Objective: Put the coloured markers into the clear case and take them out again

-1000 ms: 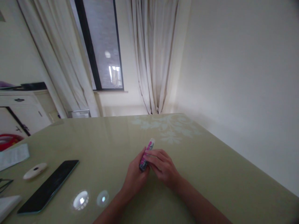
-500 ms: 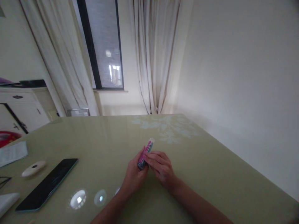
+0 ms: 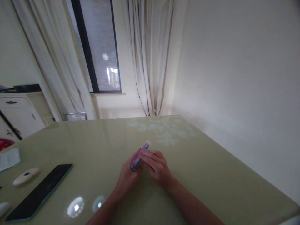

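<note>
A slim pink and dark case (image 3: 138, 159) with a pale, see-through far end slants away from me above the table; its exact kind is too small to tell. My left hand (image 3: 130, 175) is closed around it from the left and below. From the right, my right hand (image 3: 157, 167) rests its fingertips together on the upper side of the case, fingers bent and pressed close. Both hands meet near the middle of the table (image 3: 98, 140), and part of the case is covered by the right fingers.
To the left lie a dark tablet (image 3: 39, 193), a white oval mouse-like thing (image 3: 25, 176) and a pale paper or cloth (image 3: 9, 159). A white object (image 3: 3, 207) sits at the left edge. A white wall (image 3: 234, 93) borders the table's right side; curtains (image 3: 152, 62) hang beyond the far edge.
The view has turned slightly right, so everything sits further left in the picture. Both hands keep their hold on the case, which tilts a little more to the right.
</note>
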The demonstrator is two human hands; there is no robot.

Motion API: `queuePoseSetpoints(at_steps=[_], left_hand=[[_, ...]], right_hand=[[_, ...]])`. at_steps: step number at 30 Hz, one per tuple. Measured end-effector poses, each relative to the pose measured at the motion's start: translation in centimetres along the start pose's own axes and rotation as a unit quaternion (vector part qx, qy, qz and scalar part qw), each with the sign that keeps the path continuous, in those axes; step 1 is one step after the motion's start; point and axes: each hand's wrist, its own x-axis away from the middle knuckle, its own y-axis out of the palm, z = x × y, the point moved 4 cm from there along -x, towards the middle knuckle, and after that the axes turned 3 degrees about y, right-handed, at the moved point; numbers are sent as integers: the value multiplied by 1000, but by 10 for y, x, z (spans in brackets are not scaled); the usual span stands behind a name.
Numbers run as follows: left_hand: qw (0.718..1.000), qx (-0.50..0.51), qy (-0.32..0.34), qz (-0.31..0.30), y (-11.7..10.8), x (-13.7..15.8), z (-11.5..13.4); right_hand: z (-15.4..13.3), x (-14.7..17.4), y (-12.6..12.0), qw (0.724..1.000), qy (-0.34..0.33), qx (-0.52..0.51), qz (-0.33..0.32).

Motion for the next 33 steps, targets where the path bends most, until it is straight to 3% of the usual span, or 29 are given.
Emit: queuePoseSetpoints(at_steps=[4,9,27,33], left_hand=[[1000,-2,13,-27,-4,-2,1],[997,-1,24,-72,-2,-1,5],[996,19,38,-76,2,-4,9],[997,-8,20,-69,4,-1,8]], right_hand=[[26,0,-18,994,70,65,44],[35,-1,-16,997,52,57,-33],[42,8,-2,997,66,-3,34],[46,6,-2,991,116,-49,42]])
